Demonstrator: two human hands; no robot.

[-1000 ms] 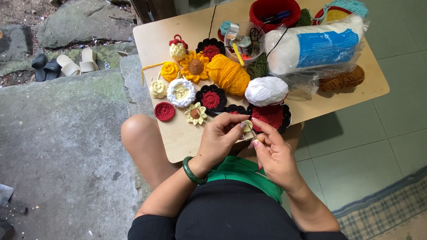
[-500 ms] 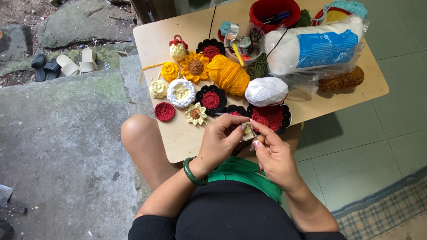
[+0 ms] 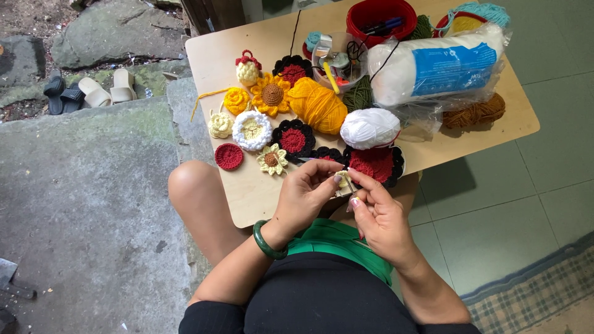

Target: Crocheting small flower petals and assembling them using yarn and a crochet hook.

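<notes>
My left hand (image 3: pixel 307 193) and my right hand (image 3: pixel 378 210) meet just above the near edge of a small wooden table (image 3: pixel 247 192). Between their fingertips sits a small pale yellow crochet piece (image 3: pixel 344 182), pinched by the left hand. The right hand grips a thin crochet hook (image 3: pixel 350 185) against that piece. A green bangle (image 3: pixel 265 240) circles my left wrist. Right beyond the hands lie a red and black crochet flower (image 3: pixel 375 164) and a cream flower with a brown centre (image 3: pixel 271 159).
The table carries several crochet flowers, a yellow yarn ball (image 3: pixel 317 105), a white yarn ball (image 3: pixel 369 128), a bagged white yarn roll (image 3: pixel 436 64), brown yarn (image 3: pixel 474 112) and a red tub (image 3: pixel 380 17). Sandals (image 3: pixel 93 91) lie on the concrete at left. My bare knee (image 3: pixel 192 185) is beside the table.
The hands have stayed at the table's near edge; the fingers shifted slightly around the small piece. Nothing else has moved.
</notes>
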